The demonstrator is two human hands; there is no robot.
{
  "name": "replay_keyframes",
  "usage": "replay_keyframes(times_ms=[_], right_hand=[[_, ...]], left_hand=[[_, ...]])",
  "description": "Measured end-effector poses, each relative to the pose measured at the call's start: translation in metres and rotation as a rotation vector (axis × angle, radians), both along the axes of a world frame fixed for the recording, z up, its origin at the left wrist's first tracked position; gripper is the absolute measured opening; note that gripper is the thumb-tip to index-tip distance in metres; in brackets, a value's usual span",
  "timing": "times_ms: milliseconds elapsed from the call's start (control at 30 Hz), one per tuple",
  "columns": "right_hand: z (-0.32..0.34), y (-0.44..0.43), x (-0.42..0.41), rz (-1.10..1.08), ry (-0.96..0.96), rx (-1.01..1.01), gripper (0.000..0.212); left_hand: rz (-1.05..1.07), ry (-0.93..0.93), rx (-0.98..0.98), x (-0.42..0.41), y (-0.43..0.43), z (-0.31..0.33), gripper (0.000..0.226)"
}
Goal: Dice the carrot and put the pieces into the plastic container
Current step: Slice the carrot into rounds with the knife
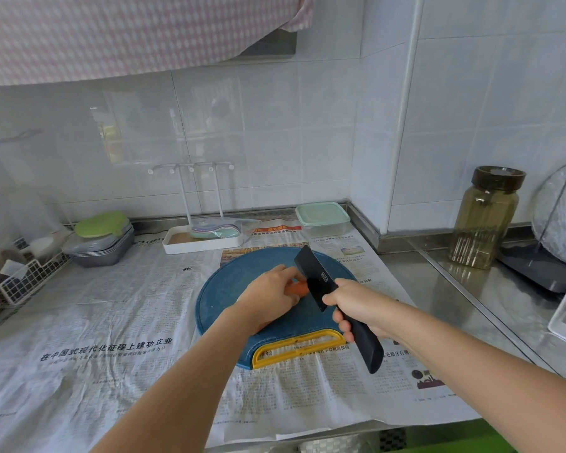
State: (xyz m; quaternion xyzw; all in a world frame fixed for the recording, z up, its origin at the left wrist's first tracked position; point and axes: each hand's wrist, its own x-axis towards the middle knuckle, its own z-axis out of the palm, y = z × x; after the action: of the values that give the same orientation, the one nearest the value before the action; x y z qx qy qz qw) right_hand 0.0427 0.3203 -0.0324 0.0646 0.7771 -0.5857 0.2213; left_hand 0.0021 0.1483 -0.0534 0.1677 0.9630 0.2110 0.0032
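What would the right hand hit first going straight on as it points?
Probably the left hand, which holds the carrot just past the knife; depth is unclear.

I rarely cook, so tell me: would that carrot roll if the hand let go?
Likely yes: the carrot looks round and lies on a smooth board, steadied by the left hand. It seems stiff, unlikely to bend under the knife that the right hand grips.

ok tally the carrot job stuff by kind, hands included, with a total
hands: 2, left hand and right hand
knife: 1
carrot: 1
cutting board: 1
plastic container: 1
total: 6
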Motion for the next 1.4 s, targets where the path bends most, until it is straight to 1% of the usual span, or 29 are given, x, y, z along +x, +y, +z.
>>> replay_keyframes(times_ms=[200, 533, 600, 733, 1000, 1100, 1167, 1300, 1400], right_hand=[[0.002, -0.005, -0.003, 0.020, -0.025, 0.068, 0.028], [-0.004, -0.012, -0.007, 0.023, 0.000, 0.110, 0.038], [-0.003, -0.013, -0.008, 0.023, -0.016, 0.122, 0.032], [0.002, -0.014, -0.008, 0.033, -0.053, 0.161, 0.011], [0.006, -0.020, -0.016, 0.044, -0.091, 0.197, 0.007], [0.000, -0.024, -0.016, 0.028, -0.076, 0.213, 0.008], [-0.004, -0.027, -0.016, 0.028, -0.030, 0.245, 0.010], [-0.011, -0.032, -0.018, 0.056, 0.044, 0.308, 0.027], [-0.013, -0.040, -0.017, 0.101, 0.111, 0.426, 0.032]], left_hand=[[-0.006, -0.008, -0.006, -0.002, 0.001, 0.000, 0.037], [-0.002, 0.004, 0.004, -0.003, 0.001, -0.003, 0.035], [-0.007, 0.017, -0.003, -0.004, 0.001, -0.004, 0.035], [-0.009, 0.032, -0.027, -0.005, 0.001, -0.005, 0.038], [0.002, 0.000, 0.026, -0.008, -0.001, -0.004, 0.035], [0.006, -0.032, 0.051, -0.008, -0.002, -0.003, 0.034], [0.008, -0.055, 0.067, -0.010, -0.002, -0.002, 0.033], [0.020, -0.080, 0.078, -0.011, -0.002, 0.000, 0.033], [0.036, -0.058, 0.106, -0.008, -0.003, -0.001, 0.031]])
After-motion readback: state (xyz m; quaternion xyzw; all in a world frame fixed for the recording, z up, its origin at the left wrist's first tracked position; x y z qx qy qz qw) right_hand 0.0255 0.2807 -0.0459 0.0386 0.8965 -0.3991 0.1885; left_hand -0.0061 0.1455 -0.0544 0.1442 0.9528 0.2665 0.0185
